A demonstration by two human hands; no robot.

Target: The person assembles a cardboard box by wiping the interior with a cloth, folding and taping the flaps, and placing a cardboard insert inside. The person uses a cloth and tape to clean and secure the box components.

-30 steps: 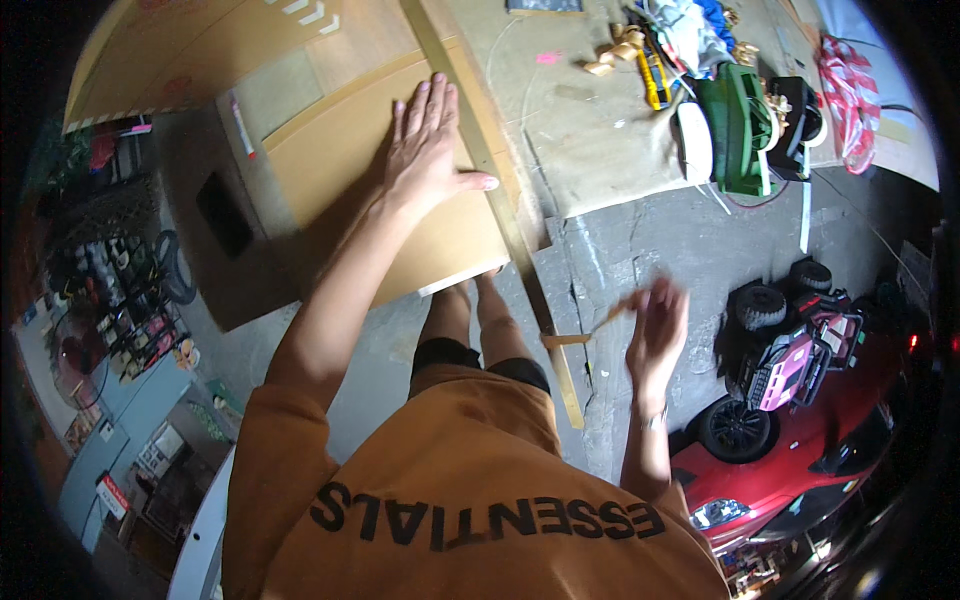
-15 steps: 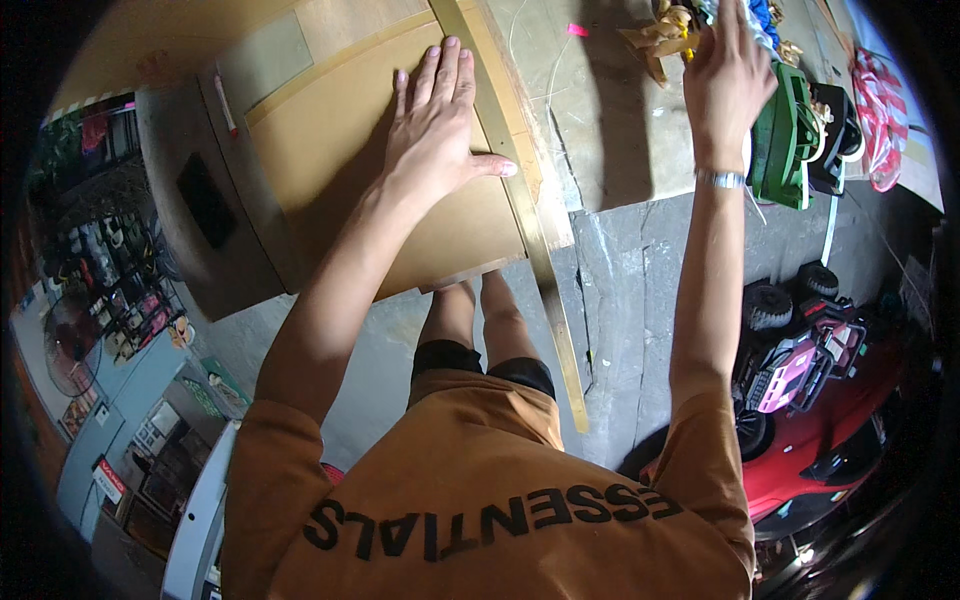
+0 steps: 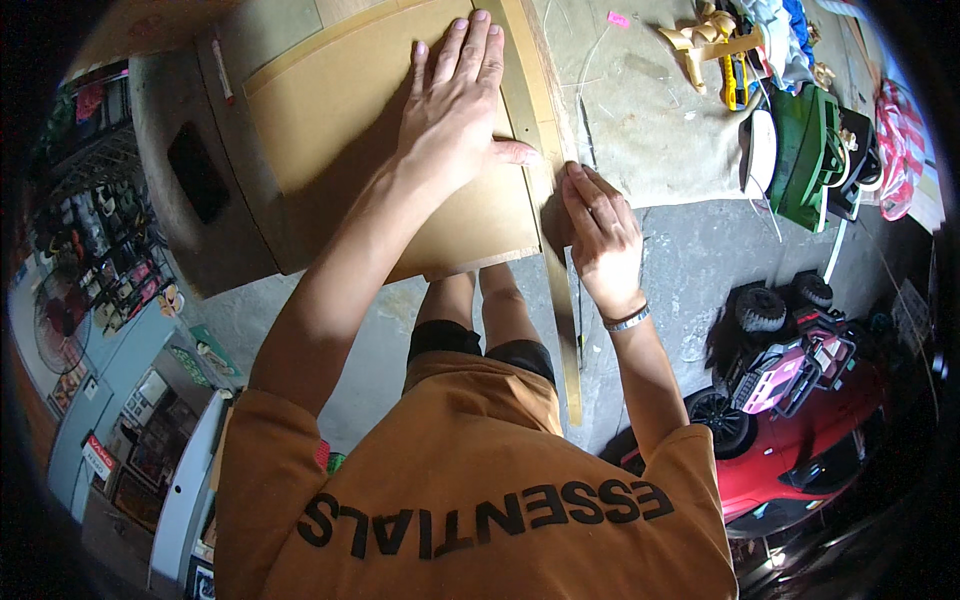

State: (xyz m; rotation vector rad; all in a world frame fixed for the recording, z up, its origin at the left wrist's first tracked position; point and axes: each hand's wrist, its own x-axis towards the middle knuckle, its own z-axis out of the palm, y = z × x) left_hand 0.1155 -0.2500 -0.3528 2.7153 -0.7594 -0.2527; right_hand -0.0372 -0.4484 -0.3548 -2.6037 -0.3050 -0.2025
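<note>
A grey concrete floor (image 3: 690, 260) carries everything. A pale cloth sheet (image 3: 640, 120) lies spread on it. Left of the sheet rests a brown board (image 3: 340, 120), with a long wooden strip (image 3: 560, 300) along its right edge. Right of the sheet stands a green toy vehicle (image 3: 805, 150); below the sheet, what looks like a red ride-on car (image 3: 800, 460).

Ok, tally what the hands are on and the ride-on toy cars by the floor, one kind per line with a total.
Hands: 2, left hand, right hand
Brown board: 1
Long straightedge: 1
Toy cars: 3, green, pink, red
Total: 7
</note>
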